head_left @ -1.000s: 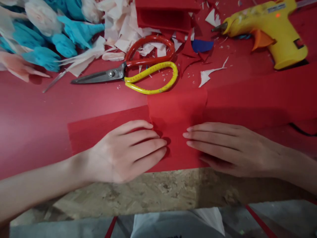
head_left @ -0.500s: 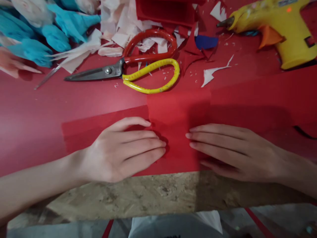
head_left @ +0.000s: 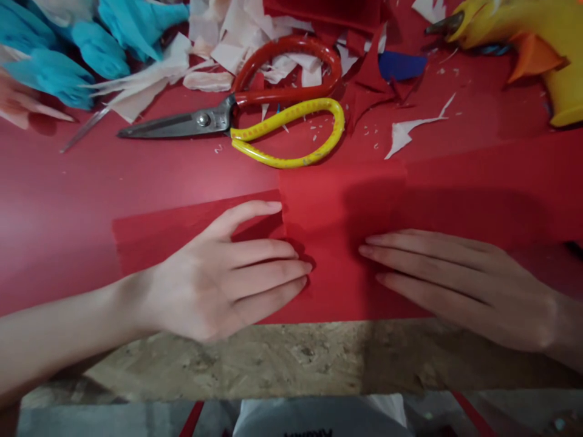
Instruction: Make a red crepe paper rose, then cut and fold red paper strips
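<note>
A strip of thin red paper or cloth (head_left: pixel 337 200) lies along the near side of the red tabletop, with a brighter doubled section in the middle. My left hand (head_left: pixel 228 273) rests palm down where the doubled section meets the single-layer end, fingers stretched out and thumb apart. Flat on the right part of the strip lies my right hand (head_left: pixel 455 279), fingers extended and close together, its thumb hidden. Bright red material shows between the fingertips of both hands. Just beyond it are scissors (head_left: pixel 204 119) with one red and one yellow handle, untouched.
A yellow glue gun (head_left: pixel 565 79) lies at the far right. Blue and pale wrapped pieces (head_left: pixel 59 76) crowd the far left. Pale scraps (head_left: pixel 232 54), a blue scrap (head_left: pixel 403 65) and a dark red box-like object (head_left: pixel 328 12) lie beyond the scissors. Bare chipboard edge (head_left: pixel 310 352) runs in front.
My right hand has slid rightward along the strip, widening the gap between the hands. My left thumb has spread upward from the fingers. The view has shifted slightly.
</note>
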The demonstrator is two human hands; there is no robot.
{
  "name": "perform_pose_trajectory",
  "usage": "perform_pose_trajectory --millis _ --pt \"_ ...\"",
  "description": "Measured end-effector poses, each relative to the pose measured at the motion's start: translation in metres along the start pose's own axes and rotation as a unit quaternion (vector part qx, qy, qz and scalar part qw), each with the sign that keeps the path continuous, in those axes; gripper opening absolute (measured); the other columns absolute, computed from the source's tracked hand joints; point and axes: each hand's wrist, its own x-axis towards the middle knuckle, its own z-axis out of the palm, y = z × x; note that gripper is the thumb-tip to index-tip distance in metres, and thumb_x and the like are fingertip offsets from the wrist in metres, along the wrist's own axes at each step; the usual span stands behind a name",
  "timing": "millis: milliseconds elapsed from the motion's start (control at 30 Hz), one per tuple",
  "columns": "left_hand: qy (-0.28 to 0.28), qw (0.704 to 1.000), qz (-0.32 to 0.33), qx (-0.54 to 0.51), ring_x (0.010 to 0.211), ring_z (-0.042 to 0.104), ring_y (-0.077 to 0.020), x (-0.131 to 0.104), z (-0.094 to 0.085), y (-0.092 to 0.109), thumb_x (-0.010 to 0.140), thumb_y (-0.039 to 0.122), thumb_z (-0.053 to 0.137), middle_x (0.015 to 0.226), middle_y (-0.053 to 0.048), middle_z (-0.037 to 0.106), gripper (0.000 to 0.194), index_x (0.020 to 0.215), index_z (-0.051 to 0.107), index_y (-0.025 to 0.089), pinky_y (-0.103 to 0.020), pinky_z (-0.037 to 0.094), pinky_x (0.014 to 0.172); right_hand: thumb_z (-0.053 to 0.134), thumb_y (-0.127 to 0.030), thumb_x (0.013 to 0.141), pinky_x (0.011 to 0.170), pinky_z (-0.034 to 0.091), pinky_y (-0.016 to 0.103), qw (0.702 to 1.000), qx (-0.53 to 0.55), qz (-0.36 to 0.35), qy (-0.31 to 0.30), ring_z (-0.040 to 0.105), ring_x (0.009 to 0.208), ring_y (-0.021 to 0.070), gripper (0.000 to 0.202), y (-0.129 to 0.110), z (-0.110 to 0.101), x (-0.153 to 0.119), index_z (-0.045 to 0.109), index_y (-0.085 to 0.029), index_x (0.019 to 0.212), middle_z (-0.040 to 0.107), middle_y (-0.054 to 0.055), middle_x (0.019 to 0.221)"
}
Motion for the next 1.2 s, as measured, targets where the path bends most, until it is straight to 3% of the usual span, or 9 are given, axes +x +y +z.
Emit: perform_pose_trajectory --millis 567,933,1067,1200 --pt "-0.012 0.999 0.025 0.028 0.097 0.064 -0.0114 -0.002 -0.002 0.001 0.093 0.015 0.041 0.105 0.002 0.07 0.025 0.096 0.066 0.021 -0.044 0.015 0.12 0.037 -0.011 0.091 0.115 0.024 0.031 1.0 0.009 0.0 -0.009 0.03 0.134 0.0153 0.028 -0.003 -0.004 0.001 0.059 -0.01 0.11 0.052 0.01 0.131" --pt "-0.022 0.997 0.045 0.051 0.103 0.063 -0.0124 -0.002 -0.002 0.002 0.093 0.018 0.043 0.106 0.002 0.07 0.024 0.097 0.066 0.022 -0.045 0.012 0.12 0.034 -0.011 0.092 0.114 0.029 0.031 1.0 0.001 0.03 -0.006 0.033 0.132 0.0133 0.028 -0.01 -0.004 0.003 0.059 -0.014 0.105 0.054 0.008 0.129" --pt "-0.025 0.997 0.046 0.055 0.104 0.062 -0.0122 -0.003 -0.002 0.002 0.094 0.018 0.041 0.108 0.003 0.069 0.025 0.096 0.066 0.025 -0.046 0.013 0.12 0.036 -0.011 0.091 0.112 0.033 0.033 1.0 0.003 0.009 0.001 0.037 0.13 0.0157 0.028 -0.011 -0.004 0.003 0.06 -0.014 0.105 0.055 0.009 0.128" --pt "-0.024 0.997 0.052 0.06 0.105 0.061 -0.0123 -0.004 -0.002 0.001 0.094 0.019 0.041 0.108 0.003 0.069 0.025 0.097 0.066 0.024 -0.046 0.012 0.12 0.035 -0.01 0.092 0.113 0.031 0.031 0.999 0.006 0.044 -0.006 0.036 0.131 0.0138 0.029 -0.011 -0.004 0.002 0.06 -0.015 0.104 0.054 0.007 0.129"
